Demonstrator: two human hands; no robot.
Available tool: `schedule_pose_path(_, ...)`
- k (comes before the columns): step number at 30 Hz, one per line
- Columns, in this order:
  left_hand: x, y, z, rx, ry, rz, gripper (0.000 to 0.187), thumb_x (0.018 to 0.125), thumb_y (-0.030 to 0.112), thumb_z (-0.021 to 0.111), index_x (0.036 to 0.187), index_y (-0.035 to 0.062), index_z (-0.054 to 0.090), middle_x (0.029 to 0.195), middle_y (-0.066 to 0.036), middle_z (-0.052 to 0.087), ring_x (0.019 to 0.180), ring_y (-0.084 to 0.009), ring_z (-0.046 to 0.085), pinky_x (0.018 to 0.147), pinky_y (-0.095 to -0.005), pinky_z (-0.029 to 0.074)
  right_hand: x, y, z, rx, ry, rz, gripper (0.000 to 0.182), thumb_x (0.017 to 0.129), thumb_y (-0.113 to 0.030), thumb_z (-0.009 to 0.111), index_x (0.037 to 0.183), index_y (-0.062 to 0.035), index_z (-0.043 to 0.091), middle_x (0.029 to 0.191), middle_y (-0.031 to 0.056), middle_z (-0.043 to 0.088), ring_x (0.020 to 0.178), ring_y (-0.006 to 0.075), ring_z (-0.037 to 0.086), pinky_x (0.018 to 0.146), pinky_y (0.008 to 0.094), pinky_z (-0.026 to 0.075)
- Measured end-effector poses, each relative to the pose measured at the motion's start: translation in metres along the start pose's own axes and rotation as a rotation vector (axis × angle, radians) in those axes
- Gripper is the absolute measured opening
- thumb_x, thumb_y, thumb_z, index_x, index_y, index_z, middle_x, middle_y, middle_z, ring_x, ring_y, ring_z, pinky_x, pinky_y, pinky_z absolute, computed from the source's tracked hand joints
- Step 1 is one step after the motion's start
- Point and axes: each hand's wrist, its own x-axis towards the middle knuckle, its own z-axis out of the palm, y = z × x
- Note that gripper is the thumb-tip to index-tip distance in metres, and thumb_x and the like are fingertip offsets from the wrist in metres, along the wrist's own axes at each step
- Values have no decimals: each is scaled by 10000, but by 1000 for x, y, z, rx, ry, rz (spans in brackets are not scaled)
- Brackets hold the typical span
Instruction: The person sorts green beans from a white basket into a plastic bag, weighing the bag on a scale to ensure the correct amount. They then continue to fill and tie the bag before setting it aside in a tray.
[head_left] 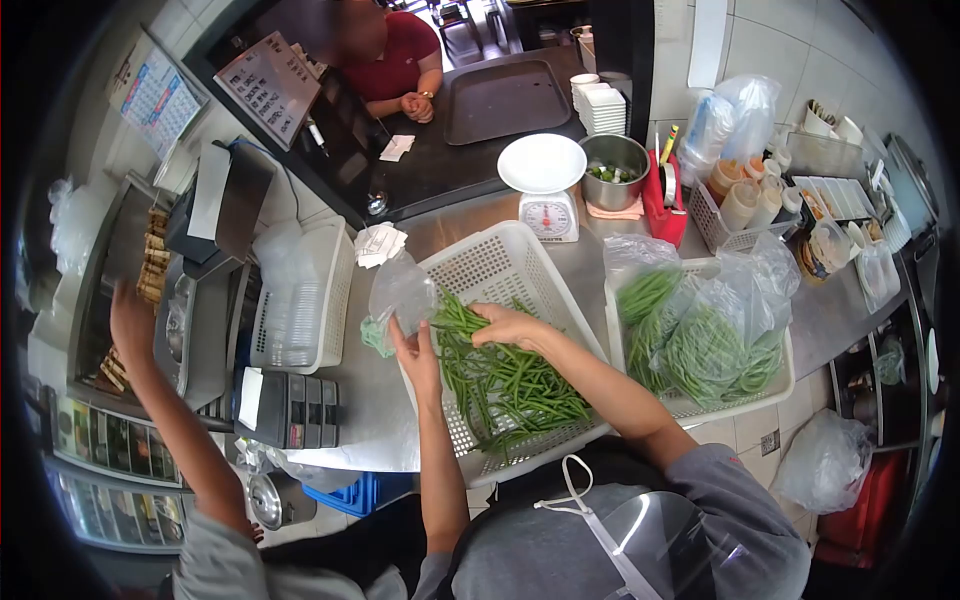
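Observation:
A white perforated basket (590,345) in front of me holds a loose heap of green beans (525,395). My right hand (505,328) is closed round a bunch of the beans, lifted at the upper left part of the heap. Beside it, my left hand (416,362) points upward with its thumb and fingers at the lower edge of a clear plastic bag (402,287). The ends of the bunch are close to the bag's mouth. A green net-like scrap (376,337) lies by the basket's left rim.
To the right, another white basket (785,385) holds clear bags of green beans (705,340). A kitchen scale (548,215) and metal pot (613,185) stand behind. On the left, a co-worker's arm (170,420) reaches toward the shelves. Another person (405,65) leans at the counter opposite.

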Motion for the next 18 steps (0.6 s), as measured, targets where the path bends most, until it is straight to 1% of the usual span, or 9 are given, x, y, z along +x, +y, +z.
schedule_pose_path(3,-8,5,12,-70,-27,-57,608,831,18,537,1366,34,248,1117,-142,527,936,-174,531,793,-273,431,-1,12,13,168,134,-54,557,655,-25,610,1174,67,429,909,92,562,812,140,512,703,267,427)
schedule_pose_path(5,-3,-19,9,-14,-74,13,634,818,-16,518,1376,48,227,1116,-148,517,945,-181,530,797,-284,436,0,12,13,107,-18,-42,557,661,-45,639,1168,60,434,929,95,563,845,141,520,714,265,428)
schedule_pose_path(7,-9,-6,15,-48,-179,-43,653,803,-65,478,1385,55,209,1365,-134,314,1081,-221,487,882,-308,422,3,17,13,96,-159,-14,548,674,-81,680,1153,43,446,944,86,558,859,143,529,710,261,430)
schedule_pose_path(9,-12,-9,21,-55,-167,-115,657,793,-84,465,1384,55,213,1319,-157,361,1069,-216,490,855,-300,433,4,18,11,92,-251,30,526,691,-124,717,1127,21,463,943,71,557,838,139,536,684,254,432)
schedule_pose_path(11,-11,-17,21,-48,-197,-47,659,789,-94,459,1382,51,213,1281,-167,392,1040,-206,506,830,-291,441,-1,12,8,40,-301,71,499,707,-160,736,1100,4,476,933,61,564,801,124,540,651,245,435)
schedule_pose_path(13,-10,-15,20,-39,-214,-12,641,796,-99,445,1378,36,212,1168,-159,478,936,-176,547,763,-281,460,-14,-8,15,143,-162,147,478,723,-177,735,1095,-11,485,909,50,566,736,110,535,593,232,430)
schedule_pose_path(15,-14,10,18,-68,-270,-235,602,815,-64,448,1369,29,229,1056,-116,546,840,-150,559,700,-266,460,-17,-9,17,237,-84,190,453,739,-191,727,1088,-15,497,892,51,571,679,104,533,547,227,426)
schedule_pose_path(17,-13,10,21,-231,-239,-174,559,826,-30,457,1351,24,272,971,-78,576,805,-136,551,688,-264,453,-8,2,15,320,-72,198,424,757,-201,712,1078,-8,513,882,64,576,632,109,535,513,229,425)
schedule_pose_path(18,-15,9,21,-310,-225,-146,539,831,-13,462,1341,21,293,929,-59,590,787,-130,547,682,-263,450,-6,5,18,305,-21,151,321,784,-198,683,1016,-12,563,804,56,564,551,129,508,480,250,407)
